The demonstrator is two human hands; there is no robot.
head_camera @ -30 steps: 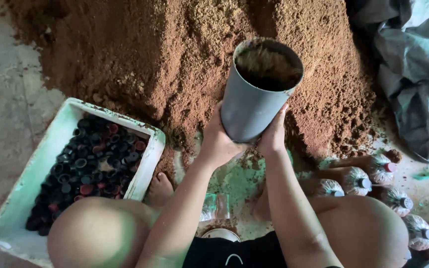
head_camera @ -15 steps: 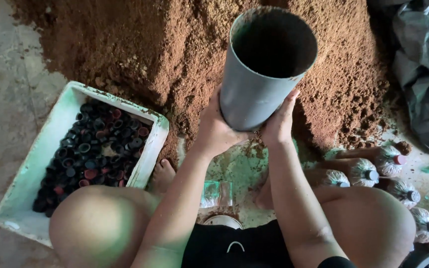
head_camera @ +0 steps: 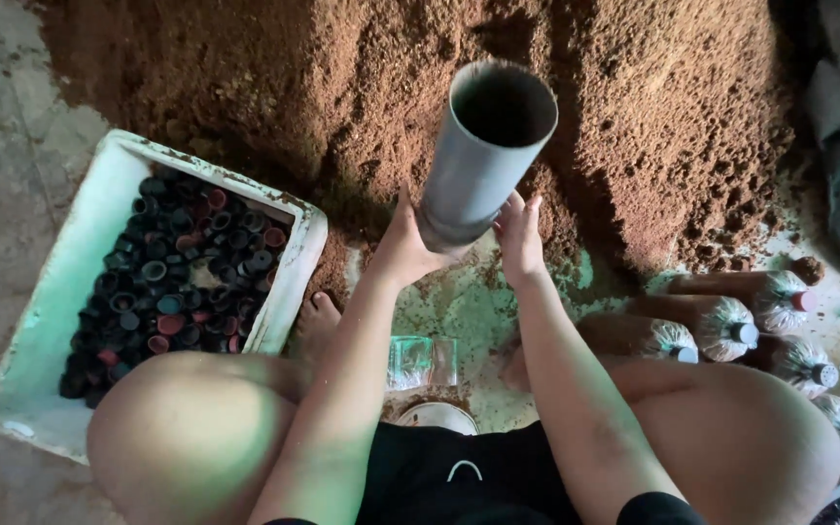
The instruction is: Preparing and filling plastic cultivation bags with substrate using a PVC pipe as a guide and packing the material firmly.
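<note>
Both hands' fingers grasp grey tube [head_camera: 483, 160] base | long axis near-upright | open mouth up, toward camera

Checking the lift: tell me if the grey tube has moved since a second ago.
Yes. The grey tube has gone farther out over the brown heap, away from the white box.
</note>
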